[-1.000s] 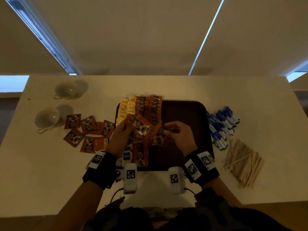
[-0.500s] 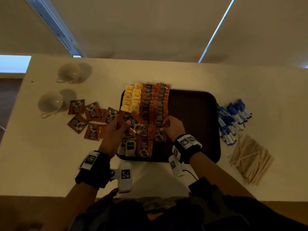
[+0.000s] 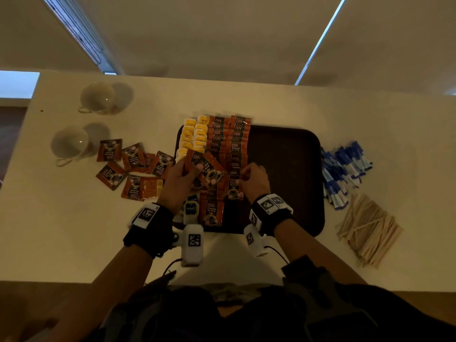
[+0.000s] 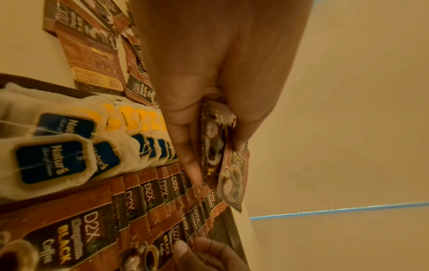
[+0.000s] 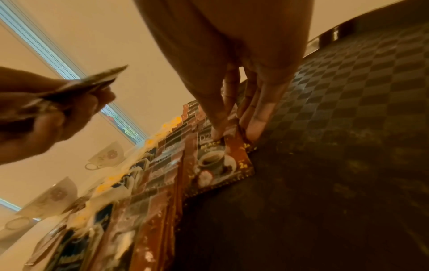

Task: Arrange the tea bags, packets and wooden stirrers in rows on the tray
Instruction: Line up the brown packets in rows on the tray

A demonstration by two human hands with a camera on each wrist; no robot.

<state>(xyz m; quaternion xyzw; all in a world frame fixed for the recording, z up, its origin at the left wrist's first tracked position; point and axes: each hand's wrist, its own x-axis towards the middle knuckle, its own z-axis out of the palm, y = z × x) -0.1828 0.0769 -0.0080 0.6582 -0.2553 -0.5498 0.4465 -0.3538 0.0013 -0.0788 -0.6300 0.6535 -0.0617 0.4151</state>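
Note:
A dark brown tray (image 3: 283,169) holds rows of tea bags (image 3: 195,139) on its left and two rows of brown coffee packets (image 3: 227,137) beside them. My left hand (image 3: 195,169) hovers over the tray's left part and grips a small fan of coffee packets (image 3: 207,169), seen close in the left wrist view (image 4: 230,174). My right hand (image 3: 243,177) is low on the second packet row. Its thumb lies on top of one coffee packet (image 5: 220,159) and its fingers (image 5: 253,128) sit at that packet's right edge, pinching it against the tray.
Several loose coffee packets (image 3: 128,166) lie on the table left of the tray. Two white cups (image 3: 97,97) (image 3: 69,144) stand at the far left. Blue sachets (image 3: 345,169) and a pile of wooden stirrers (image 3: 367,228) lie right of the tray. The tray's right half is bare.
My right hand left the fan in my left hand and came down onto the second packet row with one packet. The left hand stayed about where it was.

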